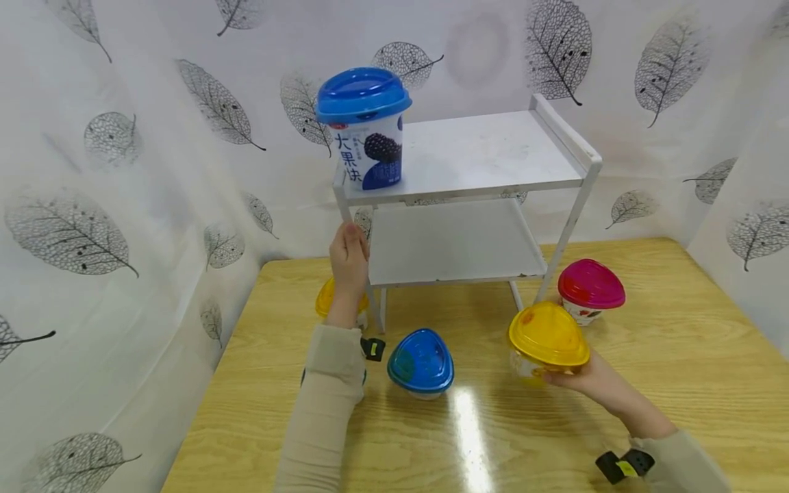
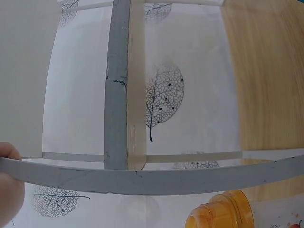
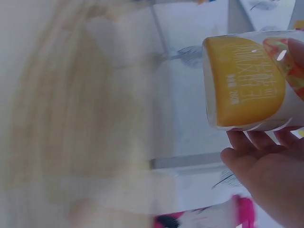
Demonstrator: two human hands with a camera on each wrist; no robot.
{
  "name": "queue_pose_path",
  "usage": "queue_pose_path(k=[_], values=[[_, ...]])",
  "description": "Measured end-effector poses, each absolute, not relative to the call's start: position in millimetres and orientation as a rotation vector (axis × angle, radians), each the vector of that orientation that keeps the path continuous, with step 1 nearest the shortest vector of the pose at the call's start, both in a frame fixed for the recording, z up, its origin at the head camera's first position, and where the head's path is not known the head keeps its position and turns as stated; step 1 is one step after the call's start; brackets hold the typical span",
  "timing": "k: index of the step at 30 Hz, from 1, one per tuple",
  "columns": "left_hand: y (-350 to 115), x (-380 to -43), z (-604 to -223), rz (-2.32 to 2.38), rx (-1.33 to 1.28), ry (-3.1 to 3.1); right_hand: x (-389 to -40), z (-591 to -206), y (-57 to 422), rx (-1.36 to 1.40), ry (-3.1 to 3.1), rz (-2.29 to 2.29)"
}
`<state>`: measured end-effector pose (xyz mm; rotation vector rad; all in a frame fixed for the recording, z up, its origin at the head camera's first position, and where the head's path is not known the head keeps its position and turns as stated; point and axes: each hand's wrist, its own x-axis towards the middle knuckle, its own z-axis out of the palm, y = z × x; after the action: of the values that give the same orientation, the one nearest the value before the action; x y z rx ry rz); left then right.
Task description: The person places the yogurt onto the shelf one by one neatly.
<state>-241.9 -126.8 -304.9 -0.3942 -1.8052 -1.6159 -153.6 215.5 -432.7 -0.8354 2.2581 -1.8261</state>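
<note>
My left hand [image 1: 349,263] grips the front left post of a white two-tier shelf [image 1: 474,154], just below its upper board. In the left wrist view, part of that hand [image 2: 10,187] wraps the post. My right hand [image 1: 585,380] holds a yellow-lidded yogurt cup [image 1: 548,335] near the shelf's front right leg. The right wrist view shows the cup's yellow-printed side [image 3: 247,80], with fingers [image 3: 259,139] along it. On the upper board's left end stands a blue-lidded yogurt cup [image 1: 382,147] with a blackberry picture.
A pink-lidded cup [image 1: 590,284] stands just beyond my right hand. Another blue-lidded cup [image 1: 422,363] sits on the wooden table [image 1: 493,438] in front of the shelf. Behind my left wrist, a yellow-lidded cup [image 1: 324,298] is partly hidden. Leaf-patterned sheeting [image 1: 154,205] surrounds the table.
</note>
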Motion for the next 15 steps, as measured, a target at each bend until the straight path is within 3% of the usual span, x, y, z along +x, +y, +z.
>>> queue_pose_path(k=[15], values=[[-134.9, -260.9, -325.4, -1.642, -0.387, -1.827, -165.8, -329.5, 201.2, -1.222, 2.326, -1.863]])
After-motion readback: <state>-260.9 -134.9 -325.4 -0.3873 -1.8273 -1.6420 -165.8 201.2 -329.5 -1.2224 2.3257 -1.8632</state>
